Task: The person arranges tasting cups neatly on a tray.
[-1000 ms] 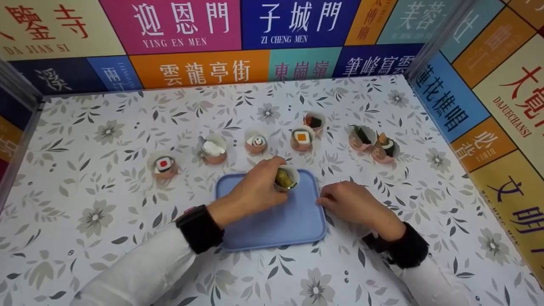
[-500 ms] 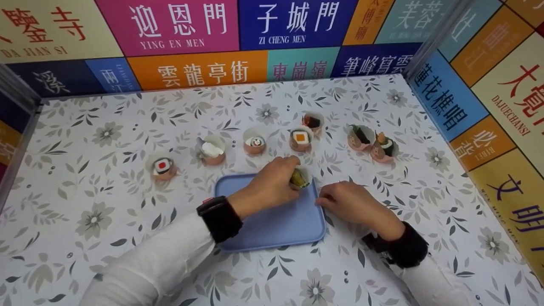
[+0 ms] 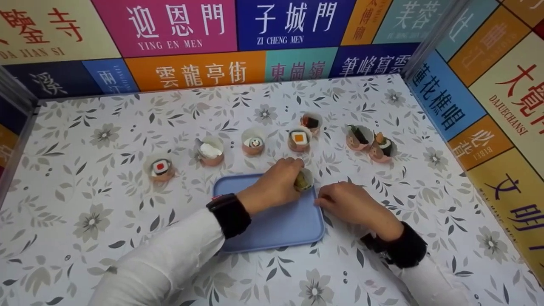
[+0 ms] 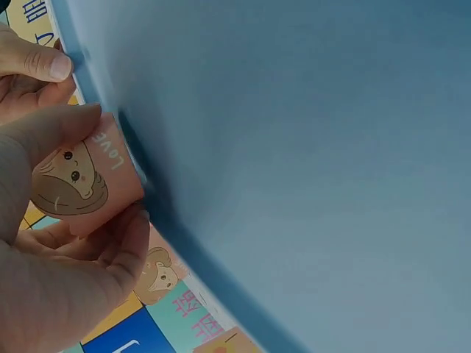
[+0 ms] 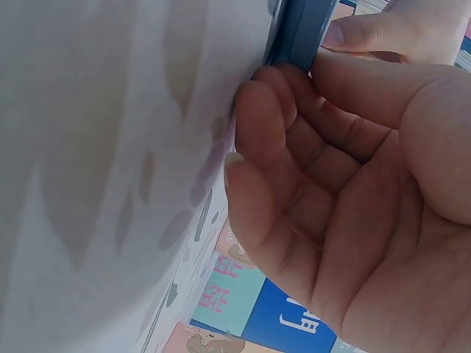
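My left hand grips a small pink paper cup printed with a cartoon face and "LOVE", thumb on one side and fingers on the other. Greenish-yellow food shows inside it. The cup stands at the far right corner of a blue rectangular tray, its base close to the tray floor in the left wrist view. At the tray's right edge, my right hand pinches the rim between thumb and curled fingers, its knuckles low by the tablecloth.
Behind the tray stand several similar cups with sushi-like pieces: a red-centred one, a white-topped one, an orange-centred one and a pair at the right. Printed panels wall the floral table at back and sides.
My left hand has carried the cup rightward across the tray to its far right corner and slightly down. The right hand has stayed at the tray's edge.
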Demonstrator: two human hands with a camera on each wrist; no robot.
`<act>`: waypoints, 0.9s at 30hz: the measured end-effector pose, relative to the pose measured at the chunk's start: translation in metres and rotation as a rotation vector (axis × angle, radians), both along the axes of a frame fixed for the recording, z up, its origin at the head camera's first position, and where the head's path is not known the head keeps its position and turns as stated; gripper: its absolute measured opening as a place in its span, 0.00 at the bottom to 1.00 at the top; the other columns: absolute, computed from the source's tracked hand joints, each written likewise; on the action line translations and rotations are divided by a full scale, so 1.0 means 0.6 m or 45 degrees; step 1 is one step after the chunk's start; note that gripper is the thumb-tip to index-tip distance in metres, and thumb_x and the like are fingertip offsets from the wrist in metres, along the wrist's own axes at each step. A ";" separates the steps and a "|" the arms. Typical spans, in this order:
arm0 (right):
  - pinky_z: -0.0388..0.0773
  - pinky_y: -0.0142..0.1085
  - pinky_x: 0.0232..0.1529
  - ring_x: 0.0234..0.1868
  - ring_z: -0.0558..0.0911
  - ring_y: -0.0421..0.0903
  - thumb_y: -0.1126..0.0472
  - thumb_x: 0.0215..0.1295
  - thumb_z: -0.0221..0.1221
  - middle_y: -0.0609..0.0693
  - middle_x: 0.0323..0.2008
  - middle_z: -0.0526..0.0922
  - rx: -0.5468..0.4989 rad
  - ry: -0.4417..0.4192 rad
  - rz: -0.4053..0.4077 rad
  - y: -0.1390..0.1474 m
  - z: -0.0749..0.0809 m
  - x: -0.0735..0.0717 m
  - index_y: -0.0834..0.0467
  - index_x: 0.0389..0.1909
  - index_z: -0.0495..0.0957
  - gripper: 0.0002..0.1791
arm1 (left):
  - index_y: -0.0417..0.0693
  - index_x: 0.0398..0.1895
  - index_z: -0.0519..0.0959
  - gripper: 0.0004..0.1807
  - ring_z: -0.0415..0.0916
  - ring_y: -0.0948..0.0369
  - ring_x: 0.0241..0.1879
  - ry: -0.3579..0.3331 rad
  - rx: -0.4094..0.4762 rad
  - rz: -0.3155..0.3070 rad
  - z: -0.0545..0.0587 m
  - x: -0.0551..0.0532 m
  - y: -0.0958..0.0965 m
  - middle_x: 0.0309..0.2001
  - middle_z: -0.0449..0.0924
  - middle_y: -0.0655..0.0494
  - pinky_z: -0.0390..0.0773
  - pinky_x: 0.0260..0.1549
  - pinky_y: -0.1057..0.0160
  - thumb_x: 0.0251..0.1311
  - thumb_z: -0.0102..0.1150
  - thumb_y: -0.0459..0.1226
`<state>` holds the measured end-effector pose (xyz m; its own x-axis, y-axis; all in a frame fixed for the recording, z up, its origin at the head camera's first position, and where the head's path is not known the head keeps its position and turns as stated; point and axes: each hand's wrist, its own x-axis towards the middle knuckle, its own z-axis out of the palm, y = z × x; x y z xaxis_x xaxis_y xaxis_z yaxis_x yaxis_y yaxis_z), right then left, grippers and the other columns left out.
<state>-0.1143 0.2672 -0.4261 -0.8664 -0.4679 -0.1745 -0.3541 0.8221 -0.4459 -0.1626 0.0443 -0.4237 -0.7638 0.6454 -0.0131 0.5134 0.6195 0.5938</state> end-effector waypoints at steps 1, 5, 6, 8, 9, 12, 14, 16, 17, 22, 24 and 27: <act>0.75 0.41 0.32 0.26 0.76 0.40 0.56 0.72 0.65 0.41 0.26 0.81 -0.001 0.000 0.001 0.000 0.000 0.000 0.51 0.29 0.84 0.10 | 0.41 0.49 0.76 0.23 0.74 0.52 0.43 0.006 -0.002 0.001 -0.001 0.000 0.000 0.41 0.75 0.50 0.76 0.42 0.56 0.48 0.72 0.28; 0.75 0.41 0.32 0.25 0.76 0.40 0.57 0.72 0.65 0.41 0.25 0.81 -0.008 -0.002 0.006 -0.001 0.002 -0.001 0.51 0.29 0.84 0.10 | 0.39 0.55 0.77 0.26 0.76 0.50 0.46 0.033 0.004 0.007 -0.002 0.001 0.001 0.44 0.77 0.47 0.78 0.46 0.54 0.50 0.71 0.27; 0.75 0.41 0.32 0.25 0.76 0.40 0.57 0.72 0.65 0.41 0.25 0.81 -0.011 -0.001 0.007 -0.001 0.002 -0.001 0.51 0.29 0.84 0.10 | 0.38 0.57 0.76 0.27 0.77 0.49 0.47 0.038 0.011 0.007 -0.002 0.001 0.001 0.45 0.78 0.46 0.78 0.47 0.53 0.51 0.71 0.27; 0.74 0.41 0.32 0.25 0.75 0.40 0.57 0.72 0.65 0.41 0.25 0.80 -0.013 0.005 0.012 -0.001 0.002 -0.002 0.52 0.29 0.84 0.10 | 0.36 0.62 0.74 0.31 0.78 0.48 0.49 0.053 0.024 0.002 -0.003 0.001 0.001 0.47 0.78 0.44 0.78 0.49 0.52 0.53 0.70 0.27; 0.74 0.41 0.32 0.25 0.75 0.40 0.57 0.72 0.65 0.41 0.25 0.80 -0.014 0.009 0.015 0.000 0.002 -0.002 0.52 0.29 0.84 0.09 | 0.35 0.64 0.73 0.32 0.78 0.48 0.49 0.058 0.030 0.000 -0.003 0.001 0.001 0.48 0.79 0.43 0.78 0.50 0.52 0.53 0.70 0.27; 0.74 0.41 0.32 0.25 0.75 0.40 0.57 0.72 0.65 0.41 0.25 0.80 -0.018 0.012 0.019 0.000 0.001 -0.003 0.52 0.30 0.84 0.09 | 0.34 0.68 0.71 0.34 0.78 0.47 0.50 0.059 0.048 -0.006 -0.004 0.002 0.000 0.49 0.79 0.41 0.78 0.52 0.51 0.57 0.71 0.28; 0.74 0.41 0.32 0.25 0.75 0.40 0.57 0.72 0.65 0.41 0.25 0.80 -0.020 0.014 0.020 0.000 0.001 -0.004 0.52 0.29 0.84 0.09 | 0.35 0.68 0.71 0.34 0.78 0.47 0.50 0.063 0.054 -0.004 -0.005 0.002 0.000 0.49 0.79 0.41 0.78 0.52 0.51 0.58 0.71 0.29; 0.74 0.41 0.32 0.25 0.75 0.40 0.57 0.72 0.65 0.41 0.25 0.80 -0.022 0.011 0.021 0.000 0.001 -0.004 0.52 0.30 0.84 0.09 | 0.36 0.67 0.71 0.31 0.78 0.47 0.50 0.068 0.052 0.000 -0.004 0.004 -0.002 0.48 0.78 0.42 0.78 0.52 0.51 0.61 0.69 0.29; 0.74 0.41 0.32 0.25 0.76 0.40 0.57 0.72 0.65 0.41 0.25 0.80 -0.020 0.013 0.022 0.000 0.002 -0.004 0.52 0.30 0.84 0.09 | 0.36 0.66 0.72 0.30 0.78 0.47 0.49 0.079 0.047 -0.002 -0.003 0.006 -0.003 0.48 0.78 0.42 0.78 0.52 0.51 0.61 0.67 0.27; 0.75 0.41 0.33 0.27 0.77 0.40 0.57 0.72 0.66 0.41 0.26 0.81 -0.007 0.026 0.024 0.000 0.005 -0.003 0.51 0.29 0.84 0.09 | 0.35 0.69 0.70 0.34 0.78 0.45 0.53 0.135 0.001 -0.011 0.012 0.018 -0.018 0.52 0.78 0.40 0.78 0.56 0.50 0.56 0.56 0.18; 0.75 0.41 0.32 0.26 0.77 0.40 0.57 0.72 0.66 0.41 0.26 0.81 -0.001 0.026 0.026 -0.001 0.005 -0.003 0.51 0.29 0.84 0.09 | 0.35 0.72 0.67 0.39 0.77 0.44 0.56 0.142 -0.016 -0.011 0.024 0.026 -0.029 0.56 0.77 0.39 0.77 0.59 0.50 0.52 0.56 0.16; 0.75 0.41 0.32 0.27 0.77 0.40 0.57 0.72 0.65 0.41 0.26 0.81 0.003 0.022 0.031 -0.001 0.005 -0.002 0.51 0.29 0.84 0.10 | 0.37 0.75 0.65 0.44 0.75 0.45 0.61 0.129 -0.027 0.012 0.044 0.038 -0.049 0.61 0.76 0.39 0.75 0.62 0.51 0.49 0.57 0.15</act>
